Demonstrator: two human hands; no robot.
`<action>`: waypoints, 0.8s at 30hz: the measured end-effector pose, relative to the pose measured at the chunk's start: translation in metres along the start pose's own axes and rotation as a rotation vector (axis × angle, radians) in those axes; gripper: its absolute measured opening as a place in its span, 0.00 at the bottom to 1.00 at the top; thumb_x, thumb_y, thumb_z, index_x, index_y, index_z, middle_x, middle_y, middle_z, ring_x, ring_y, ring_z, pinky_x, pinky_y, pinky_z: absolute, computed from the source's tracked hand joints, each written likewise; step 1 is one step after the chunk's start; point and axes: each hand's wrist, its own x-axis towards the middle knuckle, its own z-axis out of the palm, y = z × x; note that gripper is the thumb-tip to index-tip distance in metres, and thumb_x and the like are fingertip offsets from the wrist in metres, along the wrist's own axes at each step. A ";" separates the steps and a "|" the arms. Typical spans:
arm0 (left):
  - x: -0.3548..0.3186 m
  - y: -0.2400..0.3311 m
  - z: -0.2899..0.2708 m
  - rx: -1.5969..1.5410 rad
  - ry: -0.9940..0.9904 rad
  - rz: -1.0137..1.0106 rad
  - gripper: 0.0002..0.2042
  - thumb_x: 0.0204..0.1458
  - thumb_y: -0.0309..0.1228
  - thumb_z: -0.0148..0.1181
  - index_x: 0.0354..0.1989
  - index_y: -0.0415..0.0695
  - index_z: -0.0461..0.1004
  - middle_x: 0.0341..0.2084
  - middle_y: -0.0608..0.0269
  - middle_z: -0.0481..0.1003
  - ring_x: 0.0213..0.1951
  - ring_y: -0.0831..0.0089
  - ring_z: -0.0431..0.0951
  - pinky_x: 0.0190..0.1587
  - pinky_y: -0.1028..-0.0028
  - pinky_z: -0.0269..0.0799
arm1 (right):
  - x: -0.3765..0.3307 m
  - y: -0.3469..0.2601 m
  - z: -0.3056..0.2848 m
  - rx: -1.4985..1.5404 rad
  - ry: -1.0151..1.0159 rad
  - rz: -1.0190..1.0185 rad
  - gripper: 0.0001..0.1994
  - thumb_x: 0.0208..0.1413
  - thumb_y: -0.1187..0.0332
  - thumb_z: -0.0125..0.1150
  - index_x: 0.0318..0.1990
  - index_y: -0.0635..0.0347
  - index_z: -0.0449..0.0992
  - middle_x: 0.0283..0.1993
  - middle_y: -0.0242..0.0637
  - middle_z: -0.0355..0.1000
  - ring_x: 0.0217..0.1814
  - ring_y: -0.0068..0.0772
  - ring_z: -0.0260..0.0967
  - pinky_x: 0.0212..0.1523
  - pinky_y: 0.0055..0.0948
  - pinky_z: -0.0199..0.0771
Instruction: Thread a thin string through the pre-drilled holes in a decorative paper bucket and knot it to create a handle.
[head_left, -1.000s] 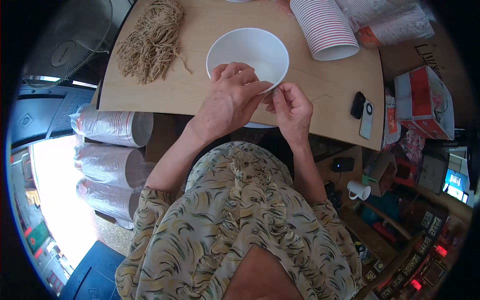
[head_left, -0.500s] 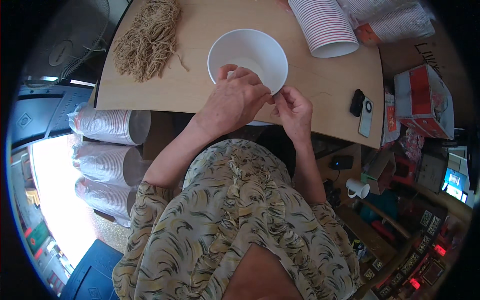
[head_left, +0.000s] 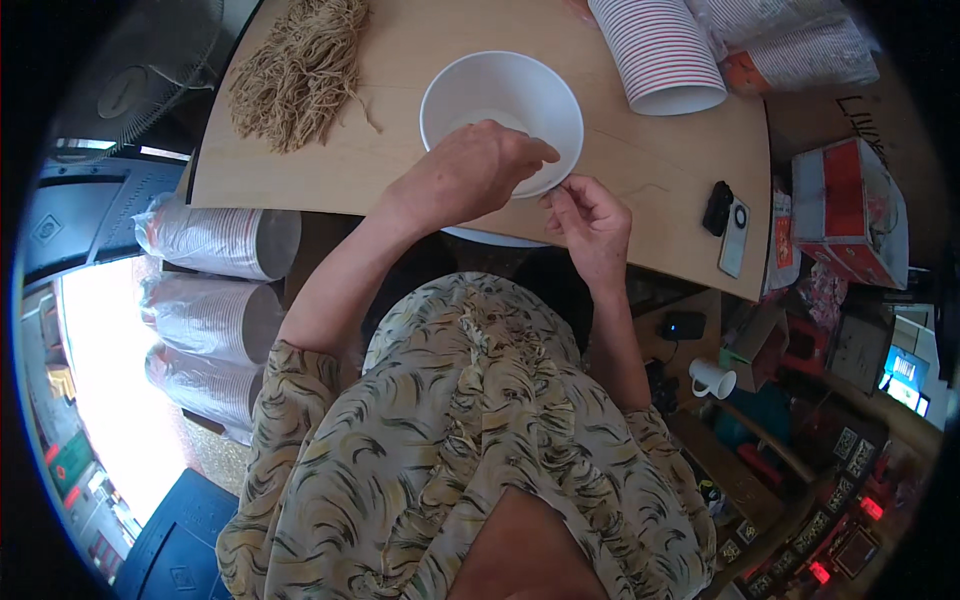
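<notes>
A white paper tub (head_left: 500, 80) stands upright on the wooden table in front of me, its mouth facing up. My left hand (head_left: 470, 175) reaches over the tub's near rim, back of the hand up. One finger points right across the opening; the others are partly hidden beneath it. My right hand (head_left: 597, 225) is just outside the rim at the near right, thumb and fingers pinched together. Whatever lies between those fingertips is too small to make out. The fingertips are at or very close to the rim.
A bundle of tan paper cord (head_left: 305, 75) lies at the table's left. Nested striped tubs (head_left: 660, 55) lie at the far right, near a black object (head_left: 716, 208) and a pale device (head_left: 735, 240). Wrapped tub stacks (head_left: 215, 240) sit below left. A white mug (head_left: 712, 378) is at lower right.
My left hand has come away from the right fingertips, with a finger now stretched out over the tub. The right hand stays pinched at the rim. The view has shifted slightly.
</notes>
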 end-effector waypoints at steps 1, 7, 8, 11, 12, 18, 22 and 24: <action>0.000 -0.002 0.001 -0.003 0.002 -0.003 0.10 0.56 0.24 0.60 0.46 0.41 0.80 0.37 0.50 0.81 0.39 0.51 0.81 0.41 0.57 0.76 | 0.000 0.002 0.000 -0.029 -0.005 0.003 0.06 0.65 0.75 0.58 0.45 0.68 0.77 0.34 0.33 0.78 0.27 0.15 0.69 0.30 0.18 0.72; 0.000 -0.003 0.003 0.064 0.050 -0.012 0.09 0.56 0.24 0.60 0.44 0.41 0.81 0.37 0.51 0.81 0.38 0.51 0.81 0.39 0.59 0.76 | -0.003 0.003 -0.004 -0.059 -0.013 0.047 0.07 0.63 0.75 0.60 0.44 0.70 0.78 0.32 0.31 0.77 0.31 0.18 0.73 0.34 0.20 0.74; 0.000 0.000 -0.001 0.049 0.104 0.006 0.09 0.56 0.24 0.60 0.44 0.41 0.81 0.37 0.51 0.81 0.38 0.52 0.82 0.38 0.61 0.77 | -0.006 -0.002 -0.007 -0.048 -0.017 0.059 0.07 0.63 0.75 0.61 0.44 0.70 0.78 0.32 0.31 0.76 0.31 0.18 0.72 0.35 0.20 0.74; 0.000 0.003 -0.007 -0.041 0.204 0.025 0.09 0.57 0.24 0.60 0.45 0.41 0.81 0.35 0.52 0.81 0.37 0.57 0.83 0.38 0.65 0.77 | -0.017 -0.022 -0.017 0.067 0.020 0.068 0.07 0.62 0.75 0.62 0.44 0.72 0.78 0.31 0.32 0.75 0.31 0.19 0.72 0.35 0.19 0.74; 0.000 0.004 -0.009 -0.112 0.250 0.024 0.10 0.57 0.24 0.61 0.46 0.41 0.81 0.33 0.54 0.82 0.36 0.61 0.83 0.38 0.68 0.78 | -0.018 -0.029 -0.019 0.141 0.024 0.045 0.07 0.62 0.75 0.62 0.44 0.72 0.77 0.31 0.32 0.74 0.30 0.19 0.71 0.34 0.19 0.73; -0.007 0.033 -0.020 -0.590 0.026 -0.015 0.20 0.55 0.24 0.66 0.58 0.44 0.76 0.35 0.64 0.82 0.36 0.75 0.81 0.41 0.74 0.78 | -0.022 -0.051 -0.020 0.096 -0.005 -0.067 0.07 0.63 0.75 0.61 0.42 0.71 0.77 0.30 0.31 0.74 0.29 0.17 0.69 0.32 0.18 0.70; -0.005 0.037 -0.013 -0.807 -0.091 -0.069 0.19 0.55 0.21 0.65 0.56 0.39 0.76 0.37 0.62 0.81 0.38 0.77 0.81 0.44 0.76 0.78 | -0.027 -0.057 -0.016 0.254 -0.019 -0.003 0.07 0.63 0.74 0.62 0.42 0.71 0.77 0.29 0.30 0.73 0.28 0.17 0.68 0.31 0.17 0.69; -0.007 0.035 -0.007 -0.822 -0.080 -0.084 0.15 0.55 0.21 0.65 0.51 0.38 0.77 0.36 0.63 0.81 0.38 0.77 0.81 0.44 0.77 0.78 | -0.028 -0.056 -0.019 0.256 -0.074 -0.027 0.07 0.63 0.72 0.62 0.41 0.71 0.77 0.28 0.30 0.73 0.27 0.16 0.68 0.30 0.17 0.67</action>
